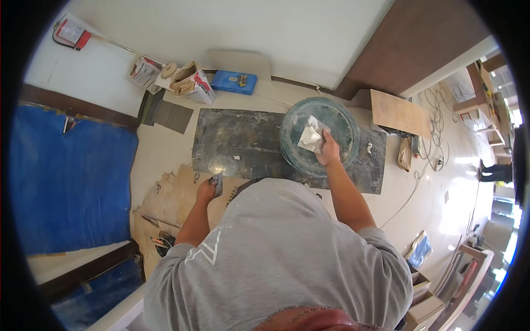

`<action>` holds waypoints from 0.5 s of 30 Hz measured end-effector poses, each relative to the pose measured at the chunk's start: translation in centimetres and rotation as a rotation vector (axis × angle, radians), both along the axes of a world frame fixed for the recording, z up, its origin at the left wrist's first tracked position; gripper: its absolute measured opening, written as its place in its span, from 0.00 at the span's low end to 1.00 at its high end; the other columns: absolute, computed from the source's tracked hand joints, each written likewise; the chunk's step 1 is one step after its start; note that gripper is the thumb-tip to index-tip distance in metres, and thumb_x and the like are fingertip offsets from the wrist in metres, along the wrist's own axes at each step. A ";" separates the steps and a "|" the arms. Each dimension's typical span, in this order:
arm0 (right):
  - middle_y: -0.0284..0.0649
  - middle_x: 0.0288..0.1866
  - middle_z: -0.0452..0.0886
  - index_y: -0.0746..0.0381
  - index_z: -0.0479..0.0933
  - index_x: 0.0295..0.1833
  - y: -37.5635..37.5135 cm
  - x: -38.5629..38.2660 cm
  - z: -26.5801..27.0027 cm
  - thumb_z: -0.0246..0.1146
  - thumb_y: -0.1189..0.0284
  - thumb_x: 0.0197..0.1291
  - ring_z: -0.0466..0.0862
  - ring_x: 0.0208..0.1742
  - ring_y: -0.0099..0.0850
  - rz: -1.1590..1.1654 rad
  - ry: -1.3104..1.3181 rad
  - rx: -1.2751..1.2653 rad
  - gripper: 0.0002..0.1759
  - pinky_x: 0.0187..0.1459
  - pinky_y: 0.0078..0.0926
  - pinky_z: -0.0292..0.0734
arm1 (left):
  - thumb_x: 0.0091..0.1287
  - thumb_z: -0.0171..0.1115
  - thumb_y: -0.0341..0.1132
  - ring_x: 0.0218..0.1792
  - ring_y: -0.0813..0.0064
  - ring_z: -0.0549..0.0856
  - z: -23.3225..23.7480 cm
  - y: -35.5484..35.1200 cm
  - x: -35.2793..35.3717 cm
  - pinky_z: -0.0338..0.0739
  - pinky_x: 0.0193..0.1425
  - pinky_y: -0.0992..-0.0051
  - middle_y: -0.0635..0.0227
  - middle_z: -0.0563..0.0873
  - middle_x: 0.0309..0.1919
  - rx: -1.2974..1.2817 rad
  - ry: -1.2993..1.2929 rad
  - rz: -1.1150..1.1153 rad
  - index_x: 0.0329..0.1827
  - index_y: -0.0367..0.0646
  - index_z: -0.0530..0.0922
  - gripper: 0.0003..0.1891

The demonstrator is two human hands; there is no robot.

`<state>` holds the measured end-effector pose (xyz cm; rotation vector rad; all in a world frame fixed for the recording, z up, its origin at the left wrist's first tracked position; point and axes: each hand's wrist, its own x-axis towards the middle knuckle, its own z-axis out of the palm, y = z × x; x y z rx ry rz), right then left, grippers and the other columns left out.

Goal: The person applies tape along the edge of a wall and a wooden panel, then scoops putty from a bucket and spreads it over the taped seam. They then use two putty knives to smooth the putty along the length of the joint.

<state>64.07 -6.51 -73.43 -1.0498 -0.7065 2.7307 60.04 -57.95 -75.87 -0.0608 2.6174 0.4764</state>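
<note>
My right hand (329, 150) is closed on a flat metal scraper (317, 144) with a lump of white putty (311, 134) on its face. Below the scraper is a round green tub (287, 146), its inside smeared with whitish residue. Off to the left, my left hand (206, 191) grips a small dark flat scraper (217, 184), held apart from the tub. Fingers partly cover the handles of both tools. Under the tub lies a dark, stained sheet (237, 138) with white specks on it.
Brown paper (171, 198) covers floor on the left, near a blue-covered panel (77, 176). By the wall are a paper bag (193, 85) and a blue case (234, 81). A plywood board (398, 113) and loose cables (439, 127) lie right. Another person (494, 172) stands far right.
</note>
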 end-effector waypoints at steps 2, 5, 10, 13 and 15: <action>0.41 0.56 0.83 0.63 0.76 0.62 -0.3 -0.2 0.6 0.57 0.59 0.75 0.84 0.55 0.39 -0.025 0.008 -0.004 0.21 0.58 0.43 0.80 | 0.71 0.58 0.47 0.54 0.38 0.83 0.2 -1.1 -0.3 0.75 0.62 0.51 0.37 0.85 0.49 -0.038 -0.008 0.005 0.53 0.31 0.82 0.24; 0.44 0.58 0.80 0.65 0.74 0.65 -0.1 -0.8 0.8 0.58 0.60 0.74 0.83 0.56 0.41 -0.053 0.067 0.014 0.23 0.58 0.45 0.81 | 0.71 0.58 0.47 0.54 0.38 0.83 -0.9 -2.4 -2.9 0.75 0.62 0.51 0.36 0.85 0.50 -0.047 0.047 -0.005 0.53 0.31 0.82 0.24; 0.42 0.56 0.83 0.64 0.76 0.63 -0.4 -0.8 0.6 0.57 0.59 0.75 0.85 0.53 0.41 -0.105 -0.022 0.085 0.22 0.56 0.44 0.82 | 0.72 0.57 0.48 0.56 0.37 0.82 0.2 -0.4 -8.5 0.74 0.62 0.50 0.36 0.84 0.51 -0.028 0.060 -0.011 0.51 0.30 0.81 0.24; 0.43 0.57 0.83 0.64 0.75 0.63 -0.5 -0.8 0.4 0.56 0.59 0.75 0.86 0.54 0.41 -0.120 -0.010 0.060 0.22 0.56 0.45 0.82 | 0.72 0.56 0.49 0.56 0.36 0.82 -1.1 2.9 -12.5 0.74 0.62 0.49 0.35 0.84 0.50 0.073 0.140 -0.038 0.51 0.30 0.81 0.25; 0.43 0.57 0.83 0.64 0.75 0.63 -0.5 -0.8 0.5 0.56 0.59 0.76 0.86 0.55 0.42 -0.108 -0.033 0.054 0.22 0.57 0.46 0.82 | 0.72 0.56 0.49 0.56 0.36 0.81 0.8 6.7 -14.0 0.74 0.62 0.49 0.35 0.84 0.49 0.096 0.171 -0.101 0.50 0.30 0.81 0.25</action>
